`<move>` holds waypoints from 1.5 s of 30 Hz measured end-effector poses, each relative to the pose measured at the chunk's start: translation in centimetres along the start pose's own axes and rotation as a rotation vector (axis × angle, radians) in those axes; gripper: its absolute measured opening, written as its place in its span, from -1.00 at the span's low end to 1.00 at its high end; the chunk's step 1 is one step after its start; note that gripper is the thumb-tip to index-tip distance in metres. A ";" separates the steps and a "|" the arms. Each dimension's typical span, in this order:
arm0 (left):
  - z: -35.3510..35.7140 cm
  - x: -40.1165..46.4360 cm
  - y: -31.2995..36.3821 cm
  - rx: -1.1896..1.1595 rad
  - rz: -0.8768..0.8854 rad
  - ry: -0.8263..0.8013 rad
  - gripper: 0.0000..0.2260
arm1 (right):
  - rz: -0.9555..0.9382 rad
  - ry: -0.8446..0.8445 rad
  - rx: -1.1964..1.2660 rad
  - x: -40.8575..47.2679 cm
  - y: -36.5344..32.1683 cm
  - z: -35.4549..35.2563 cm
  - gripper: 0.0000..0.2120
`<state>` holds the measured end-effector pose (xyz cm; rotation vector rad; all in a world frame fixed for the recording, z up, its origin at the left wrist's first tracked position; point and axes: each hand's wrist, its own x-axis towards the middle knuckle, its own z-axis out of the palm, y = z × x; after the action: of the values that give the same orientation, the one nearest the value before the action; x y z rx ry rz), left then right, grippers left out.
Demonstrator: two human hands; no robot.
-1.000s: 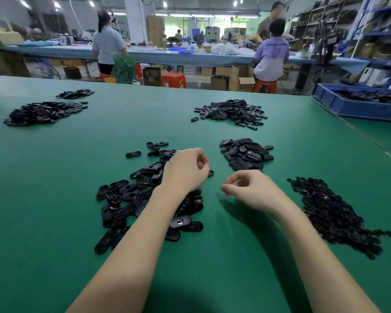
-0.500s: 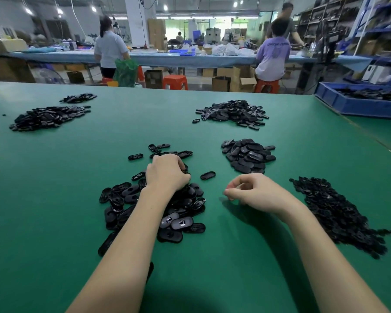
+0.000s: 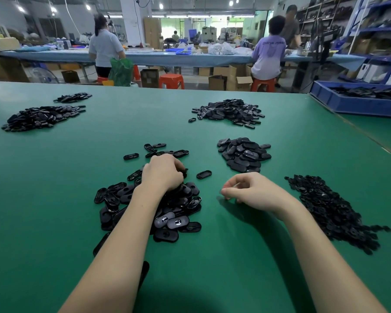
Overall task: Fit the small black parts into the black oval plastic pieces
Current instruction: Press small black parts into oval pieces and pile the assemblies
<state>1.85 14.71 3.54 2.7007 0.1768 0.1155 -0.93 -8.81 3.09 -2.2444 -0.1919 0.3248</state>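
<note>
While the left hand (image 3: pixel 161 171) digs curled fingers into the oval pieces (image 3: pixel 167 206), the right hand (image 3: pixel 253 193) waits loosely curled, the small parts (image 3: pixel 332 211) lying toward the tabletop's right edge.

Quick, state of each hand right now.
Left hand: fingers curled down into the pile of oval pieces; actual grip hidden.
Right hand: fingers curled, nothing visible in them.

Two bare forearms reach in from the bottom edge, with no sleeve showing on either as far as the edge cuts them off. The left hand (image 3: pixel 161 171) carries no glove, ring, watch or band, and its wrist is plain. The right hand (image 3: pixel 252 192) is likewise ungloved, with no jewellery on the fingers (image 3: pixel 227 191) that show and nothing strapped at the wrist. The nails are too small to tell.
</note>
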 end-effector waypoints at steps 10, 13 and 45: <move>0.6 0.8 -0.2 -0.119 -0.015 0.052 -0.77 | 0.003 -0.011 0.008 0.0 0.0 -0.1 -0.86; 0.5 0.6 0.2 -0.123 0.005 0.071 -0.76 | 0.004 -0.017 0.007 -0.1 -0.1 -0.1 -0.87; 6.9 -4.8 9.6 -0.856 0.110 -0.227 -0.86 | 0.345 0.603 -0.501 -1.8 6.0 -5.4 -0.63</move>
<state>-1.15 2.55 1.14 1.8473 -0.0810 -0.0725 -0.84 -17.02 2.14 -2.7552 0.4881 -0.2627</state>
